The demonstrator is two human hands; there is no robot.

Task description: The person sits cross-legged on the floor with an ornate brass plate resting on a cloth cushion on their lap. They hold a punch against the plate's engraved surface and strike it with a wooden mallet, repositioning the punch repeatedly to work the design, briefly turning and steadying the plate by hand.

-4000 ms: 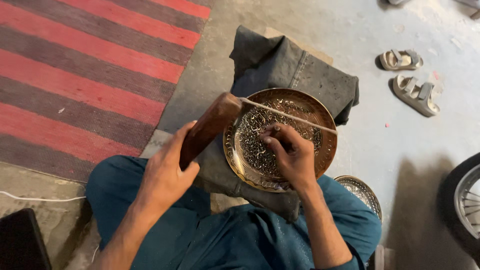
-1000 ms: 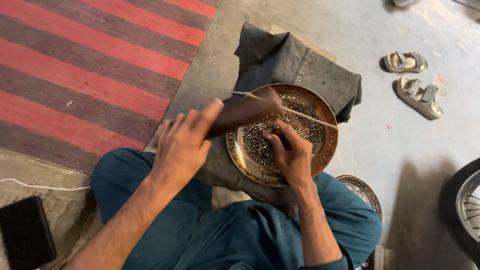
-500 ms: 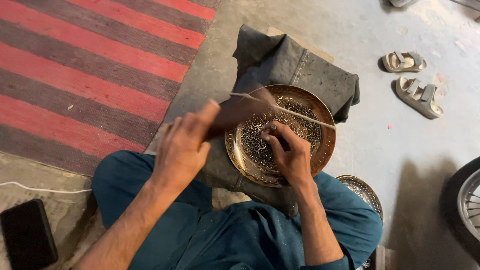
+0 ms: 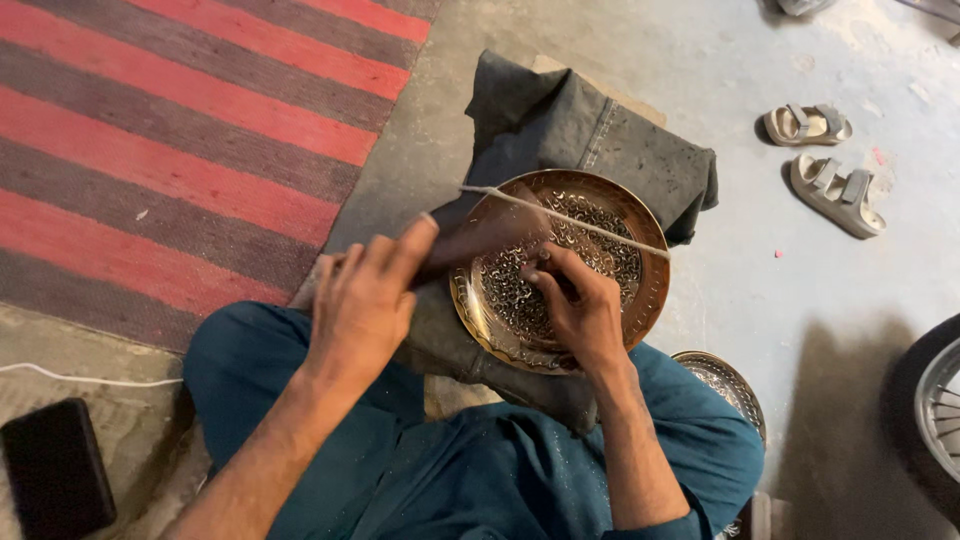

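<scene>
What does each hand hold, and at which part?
The left hand grips a blurred brown wooden mallet by its handle end. The right hand pinches a small tool, mostly hidden, against the round engraved brass plate.

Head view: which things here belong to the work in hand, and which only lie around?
In the work:
- left hand, grip on a brown wooden tool
- right hand, on the engraved brass plate
- dark folded cloth under the plate

Lying around:
- pair of sandals
- striped rug
- second plate
- black slab
- wheel
</scene>
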